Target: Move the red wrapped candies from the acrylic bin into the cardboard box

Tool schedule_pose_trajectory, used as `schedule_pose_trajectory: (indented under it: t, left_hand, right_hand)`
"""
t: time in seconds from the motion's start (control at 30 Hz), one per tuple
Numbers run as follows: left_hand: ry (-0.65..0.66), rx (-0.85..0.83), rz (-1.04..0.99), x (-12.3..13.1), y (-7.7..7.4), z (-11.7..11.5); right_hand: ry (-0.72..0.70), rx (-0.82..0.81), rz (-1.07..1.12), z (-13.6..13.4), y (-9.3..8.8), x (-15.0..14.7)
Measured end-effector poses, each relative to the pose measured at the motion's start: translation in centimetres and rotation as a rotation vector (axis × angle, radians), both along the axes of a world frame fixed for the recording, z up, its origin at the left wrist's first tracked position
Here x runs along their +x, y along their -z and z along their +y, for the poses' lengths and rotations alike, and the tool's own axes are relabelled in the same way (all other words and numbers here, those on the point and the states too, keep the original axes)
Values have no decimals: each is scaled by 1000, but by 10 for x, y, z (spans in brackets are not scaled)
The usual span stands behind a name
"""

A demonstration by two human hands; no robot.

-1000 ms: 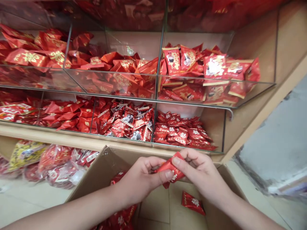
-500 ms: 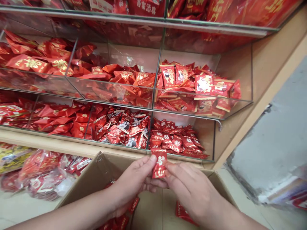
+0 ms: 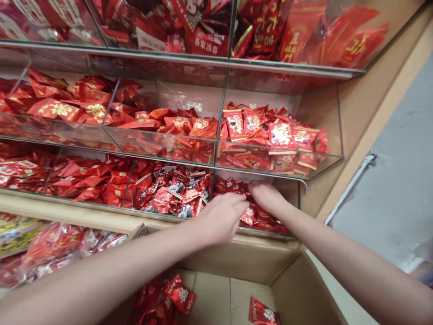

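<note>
My left hand [image 3: 226, 219] is over the front edge of the lower right bin, its fingers curled together at the small red packets [image 3: 248, 215] printed with "LUCK". Whatever is under those fingers is hidden. Deeper in the same bin is my right hand [image 3: 265, 195], slightly blurred, at the back of the packets; its fingertips do not show. Below both arms stands an open cardboard box [image 3: 237, 262]. A matching red packet [image 3: 180, 294] lies on the pile at the box's left, and another packet [image 3: 264, 312] rests on its floor.
A clear divider and the shelf above [image 3: 270, 174] bound the bin. Neighbouring bins hold other red packets [image 3: 169, 187]. The wooden side panel [image 3: 358, 171] rises at right. Bagged goods [image 3: 50, 246] lie under the shelf at left.
Both hands have moved up and forward from above the box into the lower right bin. The red packet held between them is no longer visible in them. The view has tilted downward.
</note>
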State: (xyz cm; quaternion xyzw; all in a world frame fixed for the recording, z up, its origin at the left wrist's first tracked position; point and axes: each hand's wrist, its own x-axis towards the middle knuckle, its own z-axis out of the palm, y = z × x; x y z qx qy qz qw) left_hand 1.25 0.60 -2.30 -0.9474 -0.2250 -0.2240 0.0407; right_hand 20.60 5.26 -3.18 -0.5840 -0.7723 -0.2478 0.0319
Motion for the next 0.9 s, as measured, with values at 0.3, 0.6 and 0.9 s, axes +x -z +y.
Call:
schedule_pose_trajectory:
  t: [0.3, 0.6, 0.9]
  left_hand:
    - [-215, -35, 249, 65, 1, 80]
    - [-208, -53, 258, 71, 4, 79]
    - [-311, -109, 209, 93, -2, 88]
  right_hand:
    - [9, -172, 119, -1, -12, 8]
    - [471, -302, 168, 4, -29, 13]
    - [499, -289, 211, 10, -21, 17]
